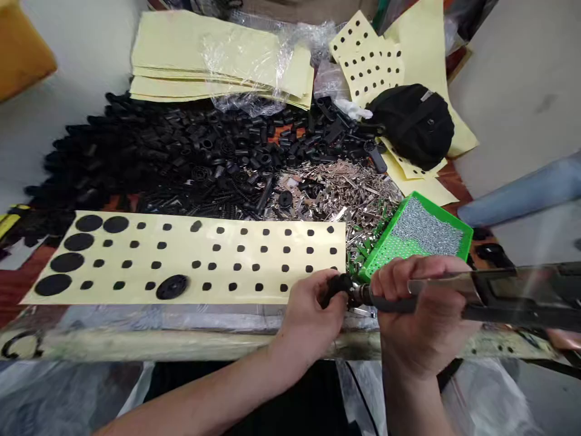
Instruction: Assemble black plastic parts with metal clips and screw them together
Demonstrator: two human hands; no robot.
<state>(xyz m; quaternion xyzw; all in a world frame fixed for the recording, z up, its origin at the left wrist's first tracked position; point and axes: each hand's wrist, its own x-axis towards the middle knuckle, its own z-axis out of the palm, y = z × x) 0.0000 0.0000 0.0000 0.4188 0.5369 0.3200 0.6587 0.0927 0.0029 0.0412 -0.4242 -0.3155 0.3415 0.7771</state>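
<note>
My left hand (312,315) is closed in a pinch on a small black plastic part (336,284) at the table's near edge. My right hand (420,315) is wrapped round the grip of a long dark power screwdriver (508,297) that runs off to the right. The tool's tip meets the black part between both hands. Just behind the hands stands a green tray (463,233) filled with tiny silver screws.
A yellow backing sheet (181,290) dotted with black pads lies left of the hands. Behind it are a heap of black plastic parts (181,157) and a pile of shiny metal pieces (349,194). Stacked yellow sheets (181,54) and a black pouch (411,124) lie at the back.
</note>
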